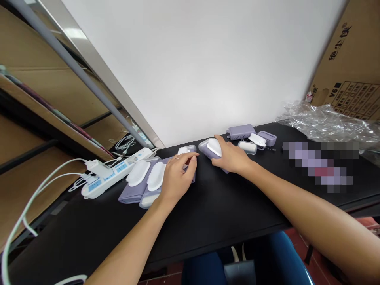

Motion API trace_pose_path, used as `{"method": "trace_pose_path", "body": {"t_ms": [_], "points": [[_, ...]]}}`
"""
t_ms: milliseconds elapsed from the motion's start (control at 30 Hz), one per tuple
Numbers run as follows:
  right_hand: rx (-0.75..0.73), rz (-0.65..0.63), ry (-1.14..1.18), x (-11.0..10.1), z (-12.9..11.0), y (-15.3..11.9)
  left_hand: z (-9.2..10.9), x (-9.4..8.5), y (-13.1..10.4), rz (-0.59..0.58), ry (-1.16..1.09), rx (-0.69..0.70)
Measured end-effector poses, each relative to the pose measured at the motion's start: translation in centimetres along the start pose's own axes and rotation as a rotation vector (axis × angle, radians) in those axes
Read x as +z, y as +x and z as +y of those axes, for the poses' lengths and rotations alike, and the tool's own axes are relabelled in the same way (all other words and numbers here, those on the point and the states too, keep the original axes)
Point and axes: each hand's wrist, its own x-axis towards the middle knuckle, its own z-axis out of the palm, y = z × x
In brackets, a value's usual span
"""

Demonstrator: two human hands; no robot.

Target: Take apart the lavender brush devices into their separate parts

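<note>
My right hand (230,155) is wrapped round a purple case with a white oval brush (214,147) on it, near the wall. To its left, my left hand (179,174) rests over a row of similar purple cases (134,192), its fingers bent and partly apart; whether they grip anything is hidden. White oval brushes (138,173) lie on top of these cases. Behind my right hand are a purple perforated case (242,132), a small purple frame (268,138), a white brush (257,139) and a clear-ended piece (247,147).
A white power strip (118,170) with plugs and cables lies at the left on the black table (225,209). Clear plastic wrap (329,122) and a cardboard box (350,59) stand at the right. A white wall (208,71) closes off the back. A blurred purple patch (314,162) is at right.
</note>
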Motion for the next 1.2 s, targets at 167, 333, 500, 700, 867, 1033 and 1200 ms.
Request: {"method": "trace_pose_path", "body": {"t_ms": [167,333,500,700,867,1033,1200], "points": [[-0.18,0.191,0.486,0.2,0.1,0.3,-0.2,-0.1,0.0,0.032,-0.186,-0.155],[-0.312,0.169,0.853,1.7,-1.9,-1.4,-0.3,-0.1,-0.1,-0.024,-0.635,-0.209],[-0.298,0.09,0.878,2.8,-2.6,-3.0,0.5,-0.6,-0.3,-0.179,-0.85,-0.265],[-0.32,0.243,0.85,-0.6,-0.9,-1.3,1.6,-0.4,-1.0,-0.278,-0.802,-0.254],[-0.344,0.085,0.612,-2.0,-0.7,-1.8,1.6,0.1,-1.7,-0.406,-0.766,-0.257],[-0.413,0.217,0.481,-1.7,-1.6,-2.7,1.8,-0.4,-1.1,-0.442,-0.696,-0.228],[-0.386,0.171,0.587,-1.8,-1.7,-2.4,2.7,-0.6,-0.9,-0.475,-0.697,-0.242]]}}
